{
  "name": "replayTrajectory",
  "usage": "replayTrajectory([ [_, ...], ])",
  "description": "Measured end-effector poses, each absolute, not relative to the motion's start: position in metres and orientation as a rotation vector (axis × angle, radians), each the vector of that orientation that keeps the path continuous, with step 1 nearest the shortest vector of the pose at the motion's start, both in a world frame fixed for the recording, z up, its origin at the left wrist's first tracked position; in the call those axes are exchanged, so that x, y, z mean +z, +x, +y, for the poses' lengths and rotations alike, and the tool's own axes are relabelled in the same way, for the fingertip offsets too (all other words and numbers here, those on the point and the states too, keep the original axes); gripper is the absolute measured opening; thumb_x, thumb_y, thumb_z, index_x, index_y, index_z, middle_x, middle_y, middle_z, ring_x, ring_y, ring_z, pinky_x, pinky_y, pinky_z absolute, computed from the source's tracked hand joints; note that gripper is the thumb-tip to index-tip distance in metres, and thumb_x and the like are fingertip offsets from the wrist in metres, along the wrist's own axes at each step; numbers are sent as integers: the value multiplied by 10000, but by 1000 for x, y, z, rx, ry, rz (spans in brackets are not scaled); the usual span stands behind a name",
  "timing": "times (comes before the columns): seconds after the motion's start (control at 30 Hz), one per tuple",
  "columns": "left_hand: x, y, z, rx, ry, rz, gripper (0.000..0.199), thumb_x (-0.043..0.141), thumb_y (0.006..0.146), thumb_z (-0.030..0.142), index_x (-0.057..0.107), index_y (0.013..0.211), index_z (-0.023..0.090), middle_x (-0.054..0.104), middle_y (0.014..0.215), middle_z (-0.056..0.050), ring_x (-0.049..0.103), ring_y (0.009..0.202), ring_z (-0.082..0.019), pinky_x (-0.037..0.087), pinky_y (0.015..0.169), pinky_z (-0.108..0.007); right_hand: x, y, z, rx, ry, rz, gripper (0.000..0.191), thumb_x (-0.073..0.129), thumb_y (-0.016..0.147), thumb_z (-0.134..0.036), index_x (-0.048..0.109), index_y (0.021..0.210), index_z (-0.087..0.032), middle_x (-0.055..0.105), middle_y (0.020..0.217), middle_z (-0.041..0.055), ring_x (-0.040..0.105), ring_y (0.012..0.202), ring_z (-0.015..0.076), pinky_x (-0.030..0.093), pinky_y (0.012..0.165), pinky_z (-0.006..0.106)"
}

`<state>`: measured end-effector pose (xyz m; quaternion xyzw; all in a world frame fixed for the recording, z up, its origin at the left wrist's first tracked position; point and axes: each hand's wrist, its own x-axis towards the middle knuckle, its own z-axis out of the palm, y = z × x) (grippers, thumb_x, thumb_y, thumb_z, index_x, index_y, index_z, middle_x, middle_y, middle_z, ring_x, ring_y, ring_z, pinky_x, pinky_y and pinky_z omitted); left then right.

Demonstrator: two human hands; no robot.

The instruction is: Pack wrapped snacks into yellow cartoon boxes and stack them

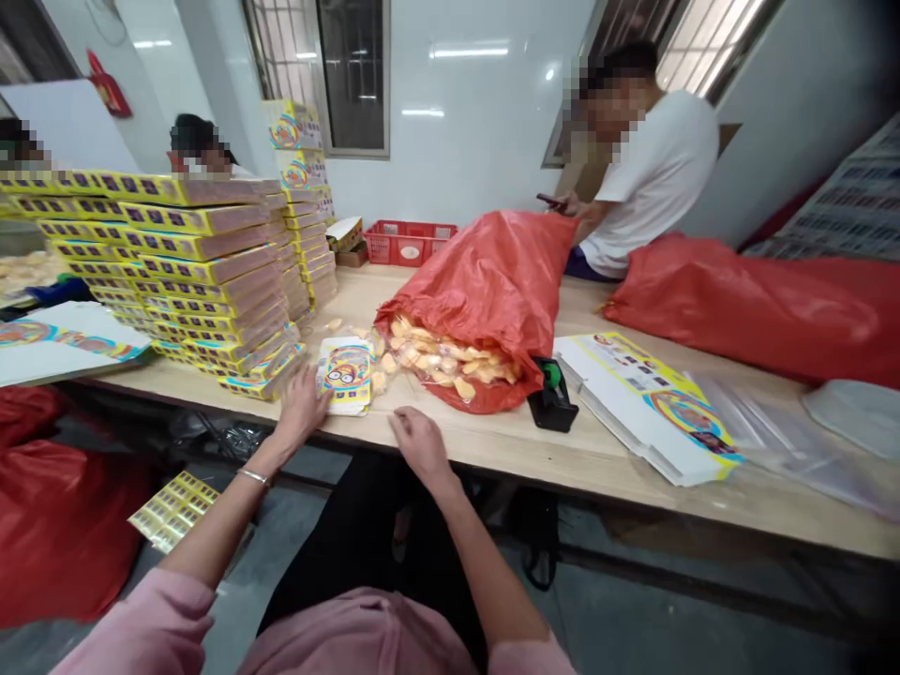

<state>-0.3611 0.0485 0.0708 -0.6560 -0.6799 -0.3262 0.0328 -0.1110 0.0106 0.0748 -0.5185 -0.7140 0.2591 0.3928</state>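
View: head camera only; places taken from the red sack (492, 272), which lay on the table (485, 441) with its mouth toward the wearer.
Cards: small stack (346, 375), flat, left of the sack's mouth; long axis appeared to run away from the wearer.
Left hand: nearer hand (304, 408), left of the sack, fingers loosely extended against the cards' left side; not closed round them.
Right hand: in front of the sack (422, 448), by the table edge, apart from the cards, which lay to its left and slightly farther off. Fingers curled narrow, nothing seen in them; could not tell whether the tips met.
Packets: wrapped, orange (450, 361), spilling from the sack's mouth; loose ones between it and the cards, obstructing that gap.
Boxes: tall pile (211, 272) well left of the sack, just beyond the left hand, bounding that side.
Tape dispenser: beside the sack's right front corner (552, 394).
Carton: flat, right of the sack (647, 403).
Basket: red, behind the sack to the left (412, 244).
Co-worker: behind the sack to the right (653, 178), holding a phone (552, 201).
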Motion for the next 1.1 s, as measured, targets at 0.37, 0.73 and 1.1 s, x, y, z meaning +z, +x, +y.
replayTrajectory([
  [0.37, 56, -380, 51, -1594, -2015, -2148, 574, 602, 846, 382, 446, 1338, 128, 450, 1466, -231, 408, 1387, -357, 309, 1147, -548, 74, -176, 58, 767, -1331, -1524, 391, 597, 844, -551, 554, 671, -204, 622, 640, 44, 591, 625, 187, 427, 575, 276],
  [0.73, 107, -328, 9, -2583, -2275, -2021, 705, 742, 768, 355, 383, 1359, 221, 603, 1307, -140, 664, 1097, -281, 578, 894, -419, 97, -112, -19, 346, -1218, -1493, 321, 687, 820, -469, 614, 953, -187, 626, 843, 50, 572, 754, 188, 511, 710, 336],
  [1.1, 89, -276, -27, -2390, -2890, -1930, 678, 667, 850, 409, 401, 1448, 229, 518, 1449, -120, 550, 1274, -311, 528, 997, -407, 123, -95, -14, 112, -1194, -1803, 311, 674, 842, -434, 515, 946, -187, 576, 905, 65, 550, 883, 235, 470, 834, 388],
])
